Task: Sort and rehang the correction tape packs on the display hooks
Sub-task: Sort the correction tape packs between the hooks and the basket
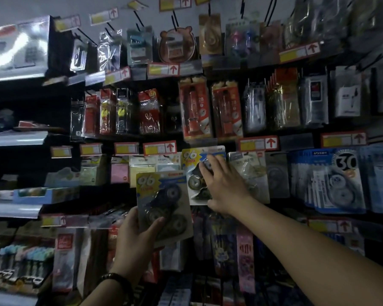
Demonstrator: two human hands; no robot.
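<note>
The left hand (135, 237), near and low in the centre, wears a dark bracelet (117, 281) at the wrist. It grips a correction tape pack (164, 202) by the lower left corner, thumb curled over the front and fingers behind. The pack is tilted slightly, free of any hook, and marked "96". Its clear blister contains three dark round dispensers.

The right hand (223, 186), arm outstretched from the lower right, lies spread on a second "96" pack (194, 173) hanging on the display. The fingers extend over the pack's upper front and the thumb is splayed at its lower edge. Its blister holds round dispensers, partly hidden by the hand.

Just right of it hangs a clear-fronted pack (250, 171); further right, blue packs marked "30" (336, 180). Red-bordered price tags (160, 147) run above this row, with red "2B" packs (195, 107) higher up. At far left, a blue tray (31, 194) on a shelf holds pale items too blurred to tell.
</note>
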